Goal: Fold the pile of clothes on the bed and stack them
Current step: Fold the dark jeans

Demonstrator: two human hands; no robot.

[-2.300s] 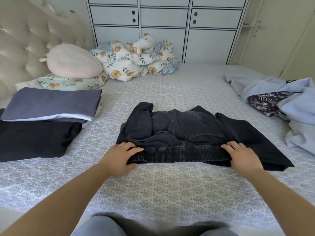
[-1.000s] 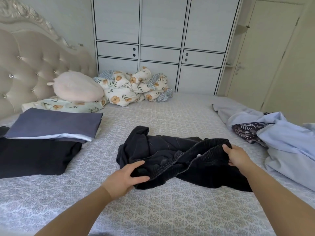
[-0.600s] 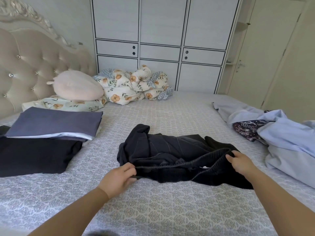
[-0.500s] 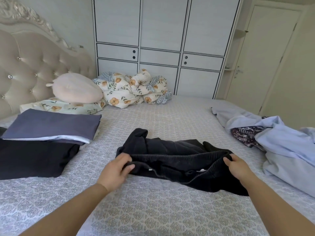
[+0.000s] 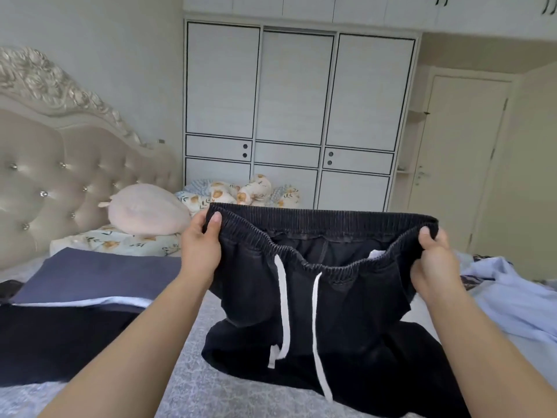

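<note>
Dark denim trousers (image 5: pixel 346 312) with an elastic waistband and two white drawstrings hang in the air in front of me, their legs trailing on the bed. My left hand (image 5: pixel 201 245) pinches the waistband's left end, thumb on top. My right hand (image 5: pixel 434 260) grips the right end, and the waist is stretched wide between them. On the left lie folded clothes: a slate-blue piece (image 5: pixel 96 276) over a white layer, and a black piece (image 5: pixel 60 339) in front. A loose pile of pale blue and patterned clothes (image 5: pixel 509 294) lies at the right.
The bed (image 5: pixel 211 384) has a grey patterned cover. A tufted headboard (image 5: pixel 60 182) stands at the left, with a pink cushion (image 5: pixel 144 211) and floral bedding (image 5: pixel 253 191) beyond. A white wardrobe (image 5: pixel 295 116) and a door (image 5: pixel 452 164) are behind.
Both hands have lifted the trousers by the waistband from the bed up to chest height and pulled it taut. The drawstrings now hang free. My view has tilted upward.
</note>
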